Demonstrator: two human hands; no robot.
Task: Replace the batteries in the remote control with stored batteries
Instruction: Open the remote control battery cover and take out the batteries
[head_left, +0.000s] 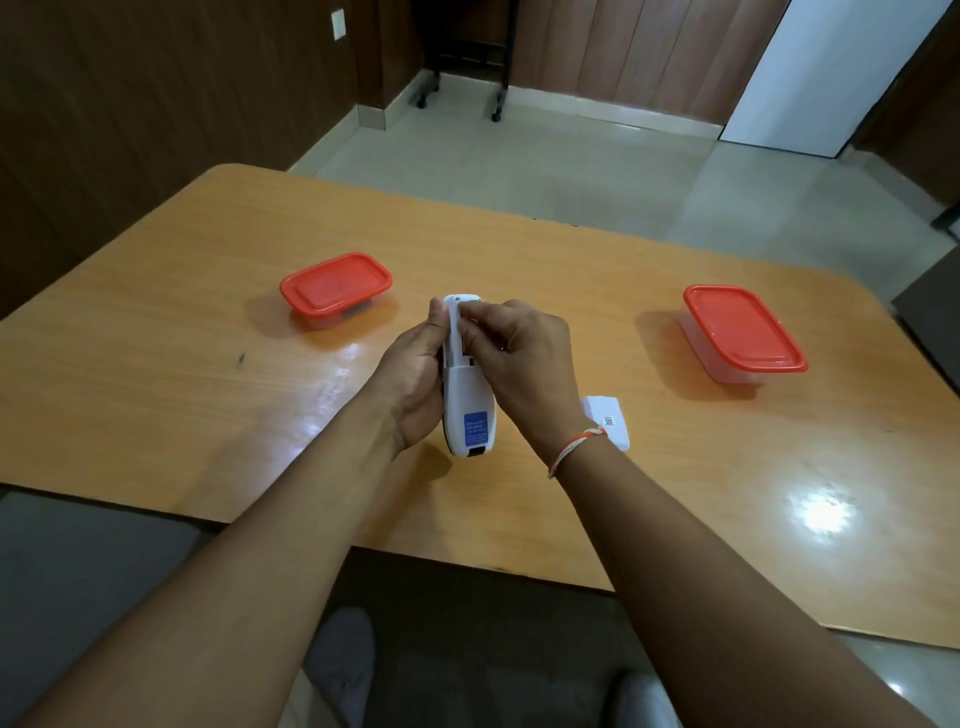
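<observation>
A white remote control (466, 400) with a blue sticker is held back side up above the table, its battery compartment uncovered at the far end. My left hand (415, 374) grips it from the left side. The fingertips of my right hand (511, 353) are pinched inside the open compartment; whether a battery is between them is hidden. The white battery cover (608, 421) lies on the table just right of my right wrist. Two clear containers with red lids stand shut: one at the left (336, 289), one at the right (740, 332).
The wooden table (208, 322) has its near edge close to my body and its far edge toward a tiled floor. A dark object (930, 306) sits past the table's right edge. A wheeled stand (467, 62) is by the far wall.
</observation>
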